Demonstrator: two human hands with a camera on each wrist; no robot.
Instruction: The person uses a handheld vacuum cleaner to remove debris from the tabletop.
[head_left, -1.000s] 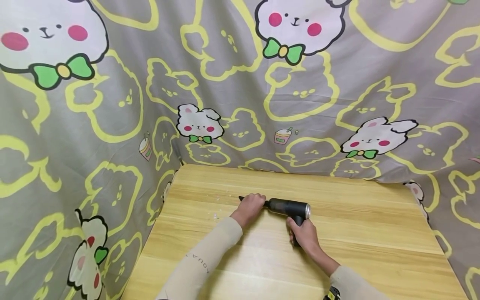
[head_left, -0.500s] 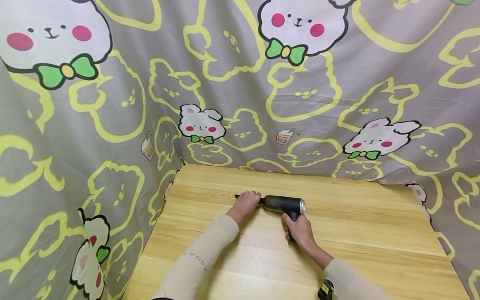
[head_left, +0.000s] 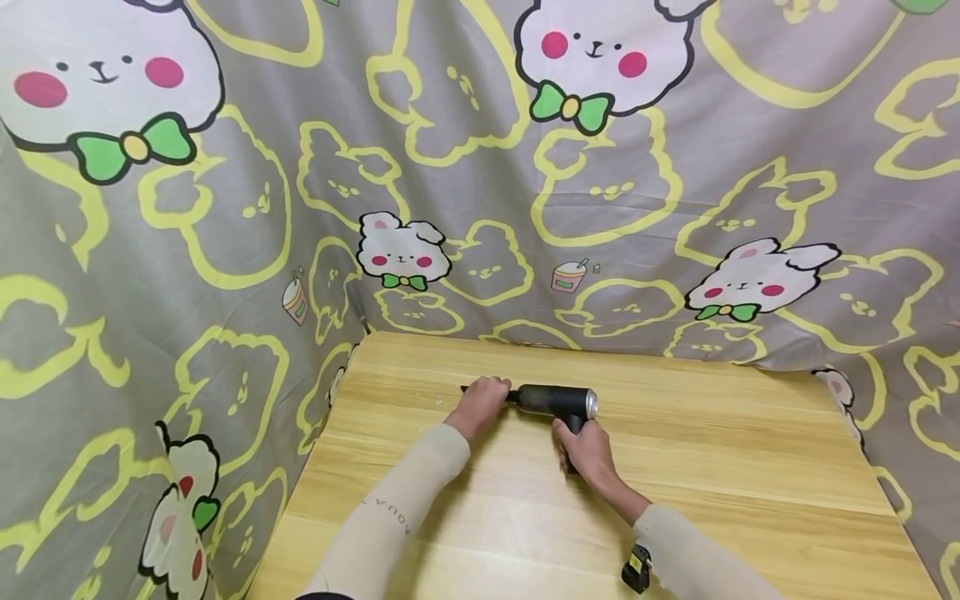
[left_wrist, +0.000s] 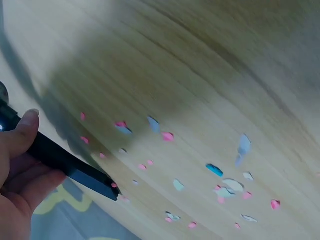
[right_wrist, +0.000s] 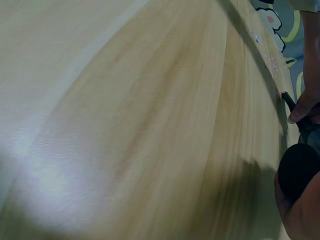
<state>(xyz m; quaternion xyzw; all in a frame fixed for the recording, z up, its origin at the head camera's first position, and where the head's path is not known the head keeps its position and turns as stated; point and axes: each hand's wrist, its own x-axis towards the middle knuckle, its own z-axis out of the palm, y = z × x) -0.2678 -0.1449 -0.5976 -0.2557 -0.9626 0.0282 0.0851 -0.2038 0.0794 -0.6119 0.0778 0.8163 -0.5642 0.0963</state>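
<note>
L to R: small colored scraps (left_wrist: 233,185) lay scattered on table (head_left: 712,467), w/ black nozzle (left_wrist: 90,177) tip just beside the nearest bits, & L hand (head_left: 482,405) thumb + fingers clamped on nozzle, prob. to steady/aim it low. Handheld vac (likely) (head_left: 542,399) body ran betw. the hands, w/ R hand (head_left: 588,452) fingers wrapped round handle (head_left: 574,424), prob. to carry wt. Tip stuck out past L fingers; handle sat inside R fingers' curl, partly hidden.

The left wrist view's left edge crops the left hand (left_wrist: 20,187), which hides part of the slim black nozzle (left_wrist: 82,172); below centre in the head view, the right hand (head_left: 588,450) covers much of the black handle (head_left: 576,422).
</note>
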